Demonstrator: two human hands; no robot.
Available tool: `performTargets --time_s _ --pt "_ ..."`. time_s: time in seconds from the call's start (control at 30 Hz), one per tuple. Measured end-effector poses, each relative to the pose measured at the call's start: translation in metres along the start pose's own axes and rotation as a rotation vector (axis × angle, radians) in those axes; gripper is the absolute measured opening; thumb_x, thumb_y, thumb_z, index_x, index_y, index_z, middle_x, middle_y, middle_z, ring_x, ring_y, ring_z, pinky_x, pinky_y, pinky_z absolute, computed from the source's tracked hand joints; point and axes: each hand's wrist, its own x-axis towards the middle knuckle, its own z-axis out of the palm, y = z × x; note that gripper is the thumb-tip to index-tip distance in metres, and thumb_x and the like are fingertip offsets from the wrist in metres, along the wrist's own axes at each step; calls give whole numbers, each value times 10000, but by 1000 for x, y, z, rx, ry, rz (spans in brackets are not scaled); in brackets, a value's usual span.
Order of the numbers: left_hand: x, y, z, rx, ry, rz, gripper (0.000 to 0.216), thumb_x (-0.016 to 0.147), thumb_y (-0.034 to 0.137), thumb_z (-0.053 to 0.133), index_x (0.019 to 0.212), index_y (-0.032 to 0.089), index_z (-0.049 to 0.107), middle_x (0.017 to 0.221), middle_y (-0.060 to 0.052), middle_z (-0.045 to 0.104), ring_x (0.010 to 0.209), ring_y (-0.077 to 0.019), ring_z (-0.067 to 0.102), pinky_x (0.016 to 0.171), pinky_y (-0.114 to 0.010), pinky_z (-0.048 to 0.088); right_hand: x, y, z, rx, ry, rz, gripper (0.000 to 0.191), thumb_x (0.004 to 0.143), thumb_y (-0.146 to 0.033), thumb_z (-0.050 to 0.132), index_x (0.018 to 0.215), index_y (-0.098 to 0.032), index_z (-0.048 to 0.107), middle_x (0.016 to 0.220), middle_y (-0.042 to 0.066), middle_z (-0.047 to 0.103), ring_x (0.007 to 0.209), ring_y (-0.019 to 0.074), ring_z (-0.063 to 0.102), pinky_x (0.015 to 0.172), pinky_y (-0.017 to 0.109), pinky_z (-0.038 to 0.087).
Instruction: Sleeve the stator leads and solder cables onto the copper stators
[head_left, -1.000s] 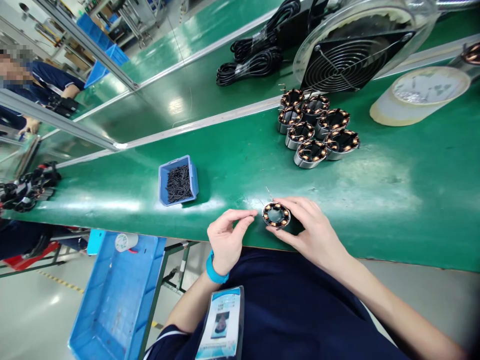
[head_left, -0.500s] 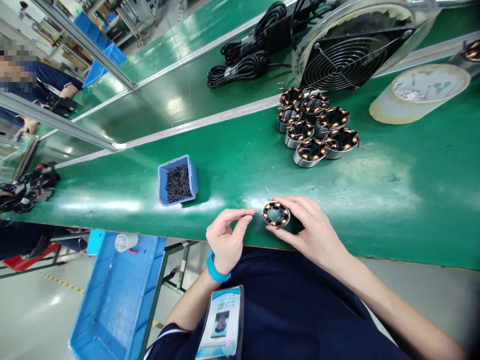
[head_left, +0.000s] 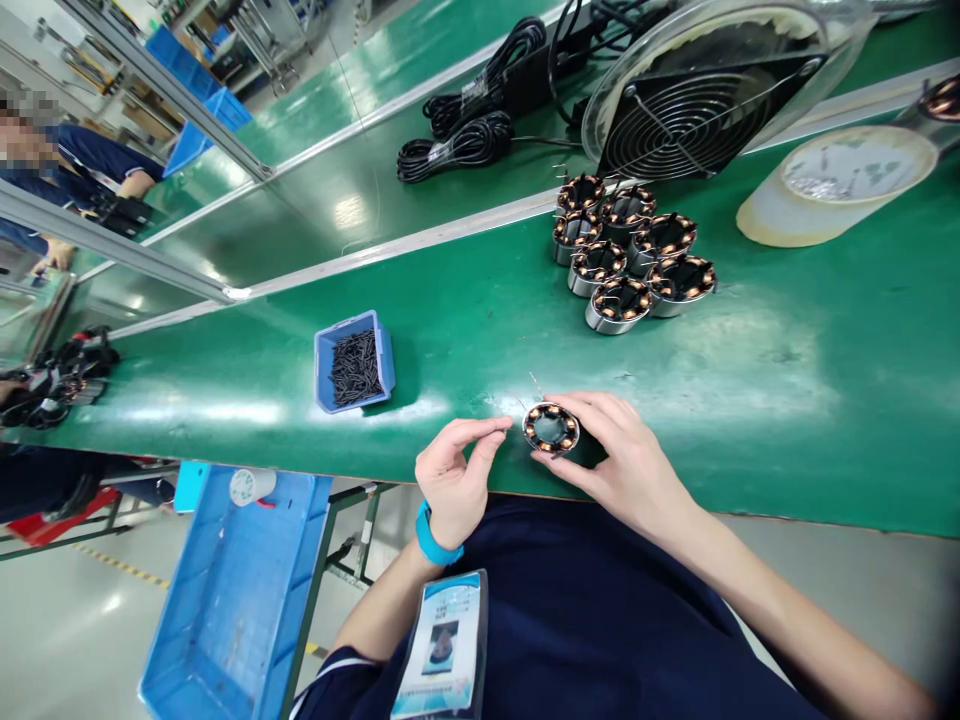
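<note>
Closest to the camera, a badge (head_left: 442, 645) hangs against the person's dark top, and a large blue crate (head_left: 232, 590) sits below the near edge of the green table (head_left: 787, 400), off to the left. At that near edge, the right hand (head_left: 622, 460) curls around a stator (head_left: 551, 428), a round metal ring with copper windings, holding it on the table with the fingers wrapped behind it and the thumb at the front. The left hand (head_left: 454, 480), with a blue wristband (head_left: 433, 540) on its wrist, is just beside the stator on its left; its thumb and forefinger are pinched narrowly together at the stator's left rim, and whether something thin lies between them cannot be told. Fine wire ends stick up from the stator's far side.

Farther in and to the left, a small blue tray (head_left: 352, 360) filled with dark pins rests on the table, well apart from the hands. Toward the far edge, right of the middle, a cluster of stators (head_left: 634, 260) stands packed together, touching one another. Beyond them a metal rail runs along the far edge, and behind it lie a fan with a wire grille (head_left: 697, 105) and coiled black cables (head_left: 465, 130). At the far right corner is a pale round dish (head_left: 847, 185). At the far left, another person's sleeve (head_left: 97, 160) shows behind a metal frame.
</note>
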Motion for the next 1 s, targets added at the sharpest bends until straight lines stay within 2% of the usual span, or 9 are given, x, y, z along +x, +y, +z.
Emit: performTargets --time_s 0.27,0.43,0.63,0.73,0.83,0.9,1.0 --pt "0 0 0 0 -7 -31 69 915 210 728 970 224 767 986 -57 798 931 -199 776 852 -337 651 1 -1 -1 15 -6 1 434 1002 -435 648 1381 -269 516 1227 113 645 1126 321 614 927 484 504" --pt "-2 -3 5 26 -68 -46 75 919 215 722 976 220 772 984 -63 797 924 -194 771 861 -335 643 0 -1 -1 20 -4 -5 440 1002 -432 653 1382 -262 511 1225 108 641 1123 313 606 929 473 498" --pt "-4 -8 2 49 -118 -26 279 874 171 767 1145 228 737 1004 -55 805 949 -203 784 906 -323 641 0 1 0 6 -5 -14 444 1001 -426 657 1381 -252 508 1223 110 634 1122 310 600 932 466 493" --pt "7 -8 -6 140 -73 12 176 844 176 798 1012 224 783 963 -50 810 901 -193 787 863 -298 643 0 1 0 4 -4 -6 448 997 -439 661 1380 -259 515 1221 108 639 1121 313 605 934 472 498" --pt "24 -4 -6 88 42 -63 66 839 233 811 893 203 788 893 -50 808 803 -176 783 762 -274 649 -1 2 1 3 -4 -6 455 996 -446 661 1386 -263 513 1221 111 641 1122 317 608 939 486 502" --pt "36 -1 1 2 87 -114 112 832 283 819 854 182 776 854 -54 804 732 -167 773 701 -265 650 -1 2 1 1 -4 -4 460 995 -445 662 1391 -268 510 1224 112 642 1125 321 609 944 495 503" --pt "47 2 14 -80 84 -149 180 825 330 824 835 161 763 833 -63 799 696 -161 764 686 -268 654 -1 3 2 1 -1 -2 464 996 -437 663 1397 -268 502 1227 112 640 1131 320 606 949 496 503"
